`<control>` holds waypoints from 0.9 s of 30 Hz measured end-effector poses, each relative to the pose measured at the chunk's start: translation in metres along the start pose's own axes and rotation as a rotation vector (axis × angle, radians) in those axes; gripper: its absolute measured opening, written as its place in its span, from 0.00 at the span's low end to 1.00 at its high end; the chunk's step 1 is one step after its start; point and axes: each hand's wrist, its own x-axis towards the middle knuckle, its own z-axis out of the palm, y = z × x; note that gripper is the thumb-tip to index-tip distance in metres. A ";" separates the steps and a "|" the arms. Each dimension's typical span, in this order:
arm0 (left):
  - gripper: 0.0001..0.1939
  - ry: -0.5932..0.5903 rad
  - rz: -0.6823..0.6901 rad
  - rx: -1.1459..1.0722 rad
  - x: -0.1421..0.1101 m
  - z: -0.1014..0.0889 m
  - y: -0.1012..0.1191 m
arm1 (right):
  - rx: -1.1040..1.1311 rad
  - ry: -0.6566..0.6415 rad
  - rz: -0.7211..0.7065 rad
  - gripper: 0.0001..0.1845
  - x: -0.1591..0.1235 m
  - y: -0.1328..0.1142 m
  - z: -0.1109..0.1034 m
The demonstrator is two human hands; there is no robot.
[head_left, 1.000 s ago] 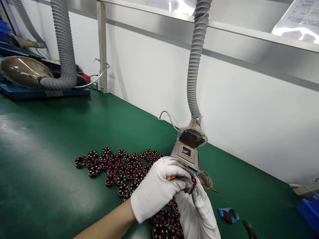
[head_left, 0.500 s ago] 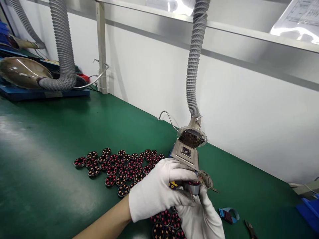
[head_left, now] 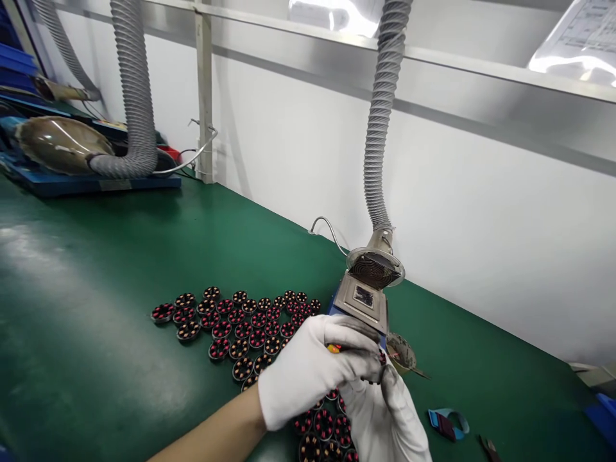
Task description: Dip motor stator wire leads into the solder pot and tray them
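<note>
My left hand [head_left: 308, 372], in a white glove smudged grey at the fingers, curls over a small round motor part [head_left: 370, 380] from the left and above. From below and the right, my right hand [head_left: 392, 410], gloved too, closes on the same part with its thumb up. Only dark edges and a bit of red show between the fingers. Just behind the hands stands a blue box with a metal top plate [head_left: 356, 296] and a small square dark opening. Many similar round parts [head_left: 257, 338], with red or tan pieces inside, lie left of and beneath the hands.
A fume hood [head_left: 375, 268] on a grey ribbed hose [head_left: 384, 122] hangs over the box. A round tin [head_left: 401, 354] with a stick stands right of it. A blue strap [head_left: 448, 423] and pliers [head_left: 489, 447] lie at right. Another hose [head_left: 137, 96] stands at left.
The round part has turned between my hands; its grey side showed before, and now fingers cover most of it. The whole scene has shifted slightly right in view.
</note>
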 end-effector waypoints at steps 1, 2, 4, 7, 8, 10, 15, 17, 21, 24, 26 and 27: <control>0.06 0.020 0.027 -0.046 0.000 0.002 -0.003 | -0.016 -0.030 0.023 0.13 0.003 -0.002 -0.001; 0.07 0.053 0.055 -0.073 -0.001 0.003 -0.005 | -0.019 -0.053 0.040 0.13 0.003 -0.003 -0.001; 0.07 0.141 0.105 -0.058 -0.002 0.000 -0.008 | 0.011 -0.072 0.064 0.13 -0.003 -0.006 0.005; 0.05 0.324 0.200 0.060 -0.003 -0.010 -0.004 | 0.154 -0.068 0.134 0.20 -0.018 -0.006 0.018; 0.04 0.326 0.213 0.123 -0.004 -0.013 -0.002 | 0.187 -0.052 0.148 0.21 -0.021 -0.005 0.021; 0.07 0.189 0.205 0.311 -0.004 -0.015 0.001 | 0.188 0.000 0.133 0.21 -0.024 -0.003 0.025; 0.35 -0.227 0.371 0.559 0.002 -0.009 -0.003 | 0.080 0.070 0.040 0.24 -0.017 0.000 0.023; 0.29 -0.255 0.465 0.437 0.005 -0.007 -0.005 | 0.023 0.090 -0.002 0.23 -0.016 -0.001 0.022; 0.14 -0.125 0.279 0.154 0.005 -0.002 -0.007 | -0.006 0.090 -0.028 0.13 -0.021 -0.004 0.026; 0.05 0.040 -0.019 -0.101 0.000 -0.001 -0.013 | -0.009 0.071 -0.011 0.10 -0.025 -0.002 0.032; 0.08 0.119 -0.049 -0.179 -0.002 -0.005 -0.013 | -0.011 0.054 0.016 0.12 -0.027 -0.001 0.034; 0.08 0.161 -0.007 -0.189 -0.002 -0.008 -0.012 | -0.011 0.046 0.032 0.14 -0.027 -0.002 0.035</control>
